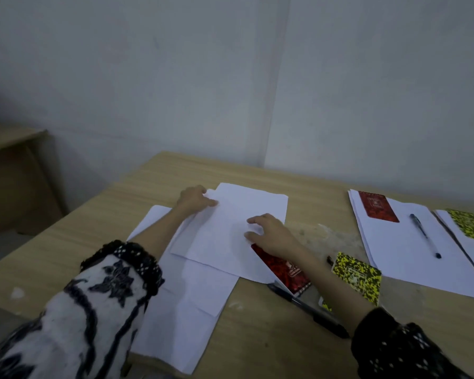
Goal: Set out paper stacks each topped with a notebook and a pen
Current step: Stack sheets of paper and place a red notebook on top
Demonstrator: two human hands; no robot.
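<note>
Loose white paper sheets [230, 233] lie fanned across the middle of the wooden table [66, 242]. My left hand [195, 199] grips the far left corner of the top sheets. My right hand [271, 233] rests spread on the sheets' right side. A red notebook [285, 272] lies partly under my right wrist, and a black pen [309, 310] lies beside it. Close by is a yellow-black notebook [357, 277]. At the right, a paper stack [405, 247] carries a red notebook [378, 210] and a pen [424, 235].
Another stack with a yellow-black notebook [469, 224] sits at the far right edge. A second yellow-patterned corner [324, 303] peeks out below my right forearm. Grey walls stand behind the table, and a low wooden shelf [11, 140] is at the left.
</note>
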